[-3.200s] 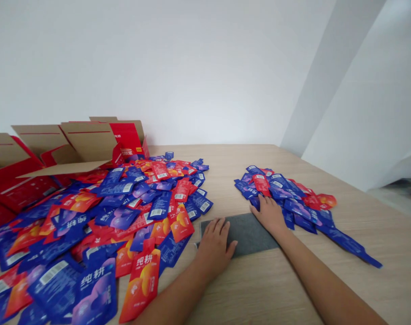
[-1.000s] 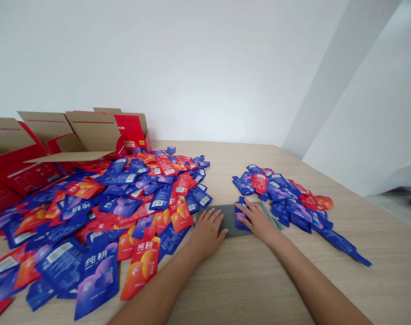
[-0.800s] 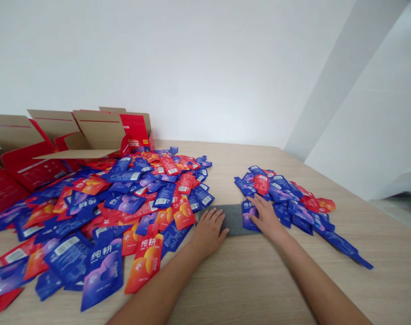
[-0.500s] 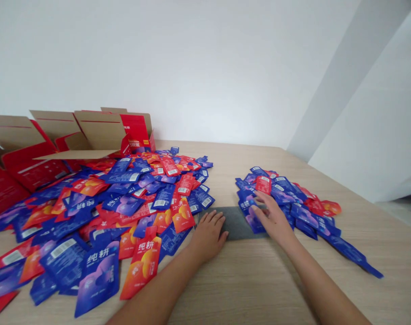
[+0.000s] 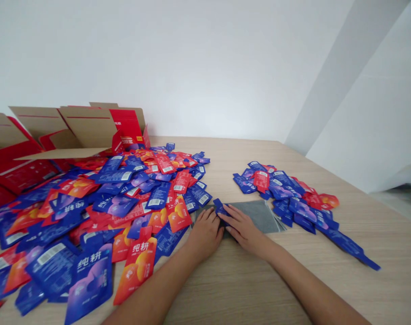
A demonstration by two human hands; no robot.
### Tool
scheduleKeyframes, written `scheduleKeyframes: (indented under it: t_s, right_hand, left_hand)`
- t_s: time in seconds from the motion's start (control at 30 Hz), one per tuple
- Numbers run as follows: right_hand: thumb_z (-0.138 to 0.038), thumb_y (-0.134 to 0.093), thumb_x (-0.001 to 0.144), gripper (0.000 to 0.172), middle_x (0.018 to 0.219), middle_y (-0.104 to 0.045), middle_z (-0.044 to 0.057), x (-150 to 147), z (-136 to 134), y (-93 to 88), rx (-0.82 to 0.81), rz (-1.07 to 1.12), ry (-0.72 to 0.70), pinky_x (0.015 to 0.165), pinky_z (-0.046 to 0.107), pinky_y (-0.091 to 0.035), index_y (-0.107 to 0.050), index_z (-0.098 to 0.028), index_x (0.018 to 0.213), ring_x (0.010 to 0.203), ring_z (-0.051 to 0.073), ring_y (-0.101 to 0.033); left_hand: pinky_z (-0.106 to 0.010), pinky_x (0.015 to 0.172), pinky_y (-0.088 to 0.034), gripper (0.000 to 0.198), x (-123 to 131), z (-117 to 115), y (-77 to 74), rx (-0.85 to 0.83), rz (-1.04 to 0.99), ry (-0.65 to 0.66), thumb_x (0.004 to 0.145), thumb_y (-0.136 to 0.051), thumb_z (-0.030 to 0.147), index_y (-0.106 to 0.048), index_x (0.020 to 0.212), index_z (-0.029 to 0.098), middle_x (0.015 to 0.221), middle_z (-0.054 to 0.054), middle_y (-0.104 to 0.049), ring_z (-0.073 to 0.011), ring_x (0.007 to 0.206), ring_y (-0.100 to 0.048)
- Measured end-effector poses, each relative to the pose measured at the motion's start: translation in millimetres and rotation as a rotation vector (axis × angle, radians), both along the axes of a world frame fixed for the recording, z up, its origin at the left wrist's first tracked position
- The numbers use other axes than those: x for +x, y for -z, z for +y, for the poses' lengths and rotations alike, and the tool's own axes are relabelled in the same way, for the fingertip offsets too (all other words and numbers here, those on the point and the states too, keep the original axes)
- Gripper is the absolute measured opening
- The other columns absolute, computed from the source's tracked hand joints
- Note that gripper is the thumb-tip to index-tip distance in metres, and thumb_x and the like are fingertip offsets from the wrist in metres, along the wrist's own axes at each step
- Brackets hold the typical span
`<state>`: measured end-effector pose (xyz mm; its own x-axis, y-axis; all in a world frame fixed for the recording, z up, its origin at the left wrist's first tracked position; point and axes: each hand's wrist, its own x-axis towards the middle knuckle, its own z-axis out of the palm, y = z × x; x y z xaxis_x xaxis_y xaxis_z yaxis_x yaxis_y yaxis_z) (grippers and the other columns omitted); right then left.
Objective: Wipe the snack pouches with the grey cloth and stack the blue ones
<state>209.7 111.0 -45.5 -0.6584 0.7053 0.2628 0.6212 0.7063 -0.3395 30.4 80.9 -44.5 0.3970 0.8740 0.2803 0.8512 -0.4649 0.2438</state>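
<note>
My left hand (image 5: 206, 230) lies with fingers stretched out on the left end of a stack of thin grey plastic bags (image 5: 256, 215). Close beside it, my right hand (image 5: 241, 225) has its fingers over a small blue pouch (image 5: 220, 206), whose upper end sticks out past the fingertips. The rest of that pouch is hidden under the hand. It sits on top of the grey bags, between both hands. To the right of the stack is a smaller heap of blue and red pouches (image 5: 282, 189).
A large heap of red and blue pouches (image 5: 117, 205) covers the left of the wooden table (image 5: 226, 289). Behind it, open red cardboard boxes (image 5: 86, 131) stand near the white wall (image 5: 212, 67). One long blue pouch (image 5: 347, 243) trails toward the right.
My right hand has moved left from the smaller heap, bringing a blue pouch onto the grey bags next to my left hand. The right end of the stack is now uncovered.
</note>
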Motion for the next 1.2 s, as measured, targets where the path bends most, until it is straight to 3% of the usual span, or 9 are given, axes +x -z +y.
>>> scheduleKeyframes:
  t_s: [0.13,0.43,0.63,0.8,1.03,1.2]
  right_hand:
    - [-0.027,-0.028,0.093,0.046,0.145,-0.03,0.007,-6,-1,7.5,0.013,-0.171,0.107,0.105,0.044,-0.029,-0.033,-0.02,0.138,0.135,0.019,-0.022]
    - [-0.026,-0.033,0.091,0.045,0.144,-0.031,0.008,-1,3,-0.1,0.064,-0.364,0.311,0.102,0.042,-0.032,-0.04,-0.018,0.134,0.133,0.022,-0.027]
    - [-0.036,-0.038,0.089,0.049,0.143,-0.034,0.012,14,12,2.5,0.04,-0.243,0.389,0.101,0.042,-0.033,-0.042,-0.016,0.133,0.131,0.025,-0.03]
    - [-0.043,-0.045,0.085,0.057,0.118,-0.056,0.02,28,19,-5.1,0.053,-0.142,0.54,0.097,0.039,-0.036,-0.046,-0.004,0.127,0.113,0.029,-0.049]
    - [-0.039,-0.059,0.075,0.054,0.095,-0.064,0.011,31,20,-12.7,-0.149,-0.018,0.556,0.069,0.03,-0.045,-0.048,-0.012,0.121,0.086,0.024,-0.061]
    - [-0.028,-0.055,0.075,0.046,0.086,-0.063,0.005,37,19,-23.0,-0.034,0.097,0.633,0.064,0.029,-0.042,-0.046,-0.017,0.119,0.076,0.021,-0.06]
  left_hand:
    - [-0.039,0.106,-0.027,0.039,0,1,0.2,-0.023,0.012,-0.018,0.088,-0.039,0.021,-0.048,0.124,0.012,0.131,-0.01,-0.049,-0.0232,0.125,-0.037]
    - [-0.038,0.107,-0.027,0.04,-2,-1,2.1,-0.038,0.02,-0.021,0.089,-0.037,0.023,-0.047,0.127,0.012,0.134,-0.008,-0.047,-0.0224,0.127,-0.036]
    - [-0.038,0.107,-0.028,0.04,-3,-1,6.5,-0.016,0.021,-0.026,0.09,-0.037,0.023,-0.048,0.127,0.012,0.135,-0.007,-0.046,-0.023,0.127,-0.036]
    - [-0.039,0.107,-0.027,0.04,-3,-2,6.9,-0.022,0.009,-0.021,0.089,-0.038,0.024,-0.048,0.126,0.012,0.135,-0.007,-0.046,-0.0233,0.127,-0.035]
    - [-0.038,0.107,-0.028,0.04,-2,0,2.7,-0.041,0.007,-0.023,0.089,-0.04,0.022,-0.048,0.127,0.011,0.134,-0.008,-0.046,-0.0228,0.126,-0.036]
    - [-0.039,0.106,-0.028,0.04,-2,1,1.1,-0.058,0.012,-0.023,0.088,-0.04,0.021,-0.048,0.126,0.012,0.135,-0.008,-0.046,-0.0226,0.126,-0.036]
